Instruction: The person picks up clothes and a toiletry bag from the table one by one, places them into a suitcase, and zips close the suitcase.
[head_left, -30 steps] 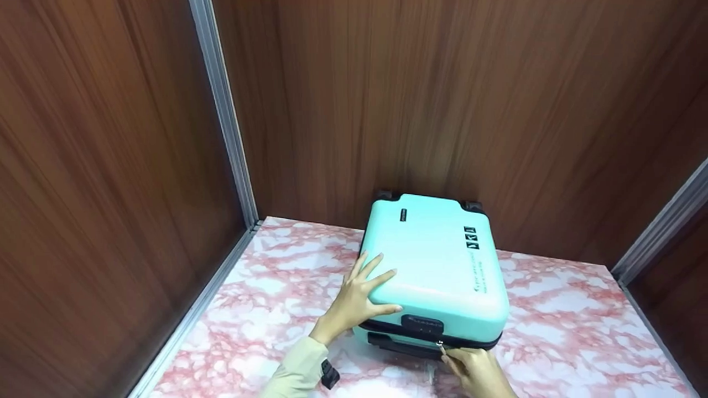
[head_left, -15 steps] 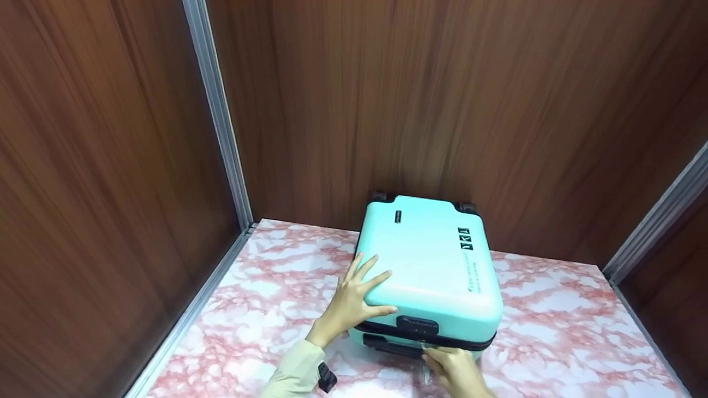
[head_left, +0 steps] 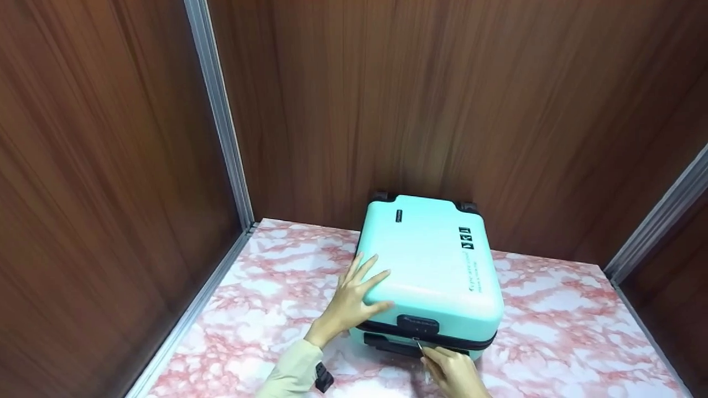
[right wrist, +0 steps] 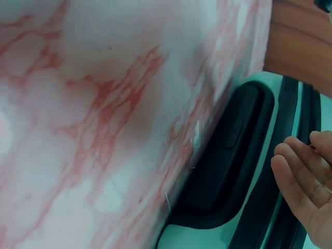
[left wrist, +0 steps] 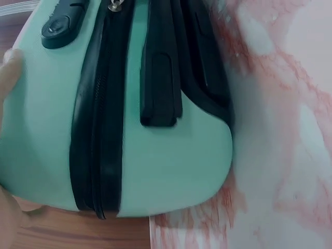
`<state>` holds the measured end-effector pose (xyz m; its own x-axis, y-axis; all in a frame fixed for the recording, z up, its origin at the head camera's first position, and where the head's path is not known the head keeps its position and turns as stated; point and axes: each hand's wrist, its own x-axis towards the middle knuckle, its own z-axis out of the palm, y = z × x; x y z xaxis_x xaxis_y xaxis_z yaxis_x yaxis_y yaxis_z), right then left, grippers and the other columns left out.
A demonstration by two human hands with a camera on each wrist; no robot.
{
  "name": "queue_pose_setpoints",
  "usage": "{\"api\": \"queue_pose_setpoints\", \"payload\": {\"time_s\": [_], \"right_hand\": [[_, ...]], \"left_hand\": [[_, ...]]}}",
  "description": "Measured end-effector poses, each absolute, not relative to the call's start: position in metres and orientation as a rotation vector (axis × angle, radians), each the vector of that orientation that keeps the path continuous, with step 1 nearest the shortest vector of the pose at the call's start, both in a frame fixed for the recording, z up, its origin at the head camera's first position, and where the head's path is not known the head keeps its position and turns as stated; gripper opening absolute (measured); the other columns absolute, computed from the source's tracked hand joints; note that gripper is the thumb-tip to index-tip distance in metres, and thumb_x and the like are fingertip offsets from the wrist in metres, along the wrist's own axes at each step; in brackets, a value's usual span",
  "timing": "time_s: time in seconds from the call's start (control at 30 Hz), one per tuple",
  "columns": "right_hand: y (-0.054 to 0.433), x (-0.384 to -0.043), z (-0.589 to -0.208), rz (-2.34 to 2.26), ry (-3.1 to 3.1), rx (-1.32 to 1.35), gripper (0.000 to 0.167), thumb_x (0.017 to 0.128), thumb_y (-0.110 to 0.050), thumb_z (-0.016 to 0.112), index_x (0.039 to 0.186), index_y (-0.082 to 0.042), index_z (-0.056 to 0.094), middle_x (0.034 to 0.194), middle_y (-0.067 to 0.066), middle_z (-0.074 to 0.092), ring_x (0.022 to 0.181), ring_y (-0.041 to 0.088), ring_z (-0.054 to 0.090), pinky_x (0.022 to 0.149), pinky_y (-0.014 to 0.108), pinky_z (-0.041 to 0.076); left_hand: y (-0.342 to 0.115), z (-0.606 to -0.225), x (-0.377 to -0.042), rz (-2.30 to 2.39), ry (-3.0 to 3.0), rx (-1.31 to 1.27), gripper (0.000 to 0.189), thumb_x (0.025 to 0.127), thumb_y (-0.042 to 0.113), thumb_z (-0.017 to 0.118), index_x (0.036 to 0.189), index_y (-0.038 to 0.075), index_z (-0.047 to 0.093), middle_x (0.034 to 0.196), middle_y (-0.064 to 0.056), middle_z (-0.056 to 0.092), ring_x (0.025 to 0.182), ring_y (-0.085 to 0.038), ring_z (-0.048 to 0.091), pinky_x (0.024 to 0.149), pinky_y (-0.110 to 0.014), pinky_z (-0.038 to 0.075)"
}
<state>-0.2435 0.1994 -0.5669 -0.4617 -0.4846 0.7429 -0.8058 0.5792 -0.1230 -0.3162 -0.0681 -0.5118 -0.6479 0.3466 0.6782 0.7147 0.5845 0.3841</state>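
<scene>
Since a second ago the right hand point(head_left: 453, 371) has drawn the zipper pull point(head_left: 418, 345) leftward along the near side of the suitcase point(head_left: 423, 254), from right of the combination lock point(head_left: 418, 324) to just below it. The left hand has kept its place on the case.

The right hand's thumb and fingers pinch the metal pull; in the right wrist view its fingers lie bent together over the black zipper band point(right wrist: 259, 207), and the pull itself is hidden there. The left hand point(head_left: 351, 298) is spread, fingers apart, resting on the left near corner of the lid, thumb reaching right toward the lock.

The suitcase, a mint-green hard-shell with two visible wheels at its far end, lies on its broad side on the marble-patterned tabletop point(head_left: 265, 315), right of the middle and close to the far wood-grain panel point(head_left: 354, 110). Below the zipper band, on the near face, sits a black carry handle point(head_left: 390, 345). The lid carries a small dark label point(head_left: 399, 216) at far left, and black square markings point(head_left: 466, 238) with faint lettering along the right.

A pale sleeve point(head_left: 293, 365) covers the left forearm, with a black device point(head_left: 323, 377) at the wrist. A metal corner rail point(head_left: 218, 99) stands at the left, where two panels meet.
</scene>
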Motion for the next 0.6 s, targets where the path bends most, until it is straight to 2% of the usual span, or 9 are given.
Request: {"api": "queue_pose_setpoints", "payload": {"time_s": [0.13, 0.27, 0.43, 0.6], "right_hand": [[0.202, -0.244, -0.565, 0.600, -2.109, 0.994, 0.024, 0.067, 0.001, 0.085, 0.087, -0.009, 0.076, 0.072, -0.008, 0.067, 0.056, -0.002, 0.052, 0.046, 0.019, 0.043], [0.203, -0.243, -0.562, 0.631, -2.122, 0.929, 0.020, 0.067, -0.004, 0.087, 0.081, -0.013, 0.077, 0.073, -0.008, 0.069, 0.058, 0.001, 0.058, 0.048, 0.019, 0.046], [0.203, -0.243, -0.559, 0.665, -2.101, 0.900, 0.022, 0.063, -0.002, 0.089, 0.076, -0.014, 0.076, 0.069, -0.008, 0.069, 0.056, -0.001, 0.056, 0.048, 0.017, 0.044], [0.201, -0.242, -0.560, 0.669, -2.073, 0.888, 0.025, 0.060, -0.002, 0.090, 0.074, -0.016, 0.075, 0.068, -0.010, 0.067, 0.055, -0.001, 0.054, 0.048, 0.016, 0.043]], "left_hand": [[-0.068, -0.514, -0.317, -0.876, -2.152, -0.809, 0.038, 0.099, 0.035, 0.057, 0.131, 0.017, 0.065, 0.149, -0.012, 0.047, 0.143, -0.043, 0.026, 0.103, -0.071, 0.026], [-0.068, -0.518, -0.317, -0.829, -2.005, -0.763, 0.026, 0.097, 0.024, 0.060, 0.119, 0.014, 0.071, 0.140, -0.016, 0.053, 0.135, -0.040, 0.039, 0.102, -0.061, 0.033], [-0.071, -0.523, -0.313, -0.793, -1.864, -0.659, 0.017, 0.091, 0.011, 0.064, 0.107, 0.013, 0.070, 0.122, -0.013, 0.056, 0.108, -0.027, 0.053, 0.087, -0.041, 0.042], [-0.072, -0.532, -0.306, -0.848, -1.823, -0.613, 0.017, 0.087, 0.005, 0.063, 0.103, 0.006, 0.060, 0.097, -0.005, 0.048, 0.082, -0.016, 0.045, 0.071, -0.028, 0.041]]}}
